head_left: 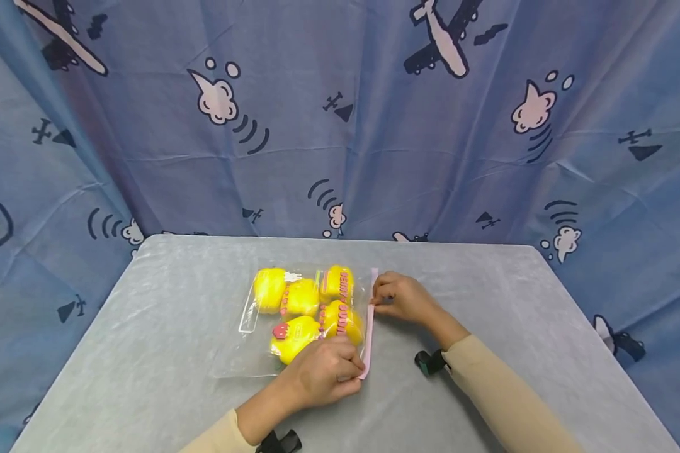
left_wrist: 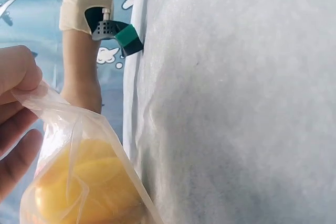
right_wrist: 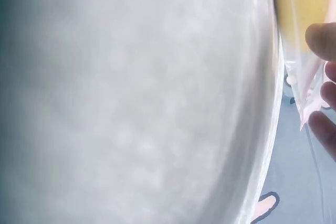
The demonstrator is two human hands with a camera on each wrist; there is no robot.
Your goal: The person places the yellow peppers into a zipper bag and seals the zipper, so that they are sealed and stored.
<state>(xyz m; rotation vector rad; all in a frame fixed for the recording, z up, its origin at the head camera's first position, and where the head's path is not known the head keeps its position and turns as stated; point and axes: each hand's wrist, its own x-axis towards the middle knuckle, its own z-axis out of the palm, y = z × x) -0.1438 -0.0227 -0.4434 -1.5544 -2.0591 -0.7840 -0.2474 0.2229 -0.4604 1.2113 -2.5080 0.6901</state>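
A clear plastic zip bag (head_left: 235,352) with a pink strip along its right edge lies on the table. Inside are several rounded yellow things (head_left: 303,297), their kind unclear; printing covers part of the bag. My left hand (head_left: 325,371) pinches the near corner at the pink strip. In the left wrist view the bag's plastic (left_wrist: 68,114) bunches up at the left fingers (left_wrist: 18,72). Farther along the strip, my right hand (head_left: 402,296) holds the edge between thumb and fingers. Only the right fingertips (right_wrist: 323,124) show beside the bag in the right wrist view.
A grey-white cloth covers the table (head_left: 164,302). Behind it hangs a blue curtain (head_left: 294,113) printed with planes and clouds. Dark camera mounts sit at both wrists, the right one (head_left: 429,363) close to the tabletop.
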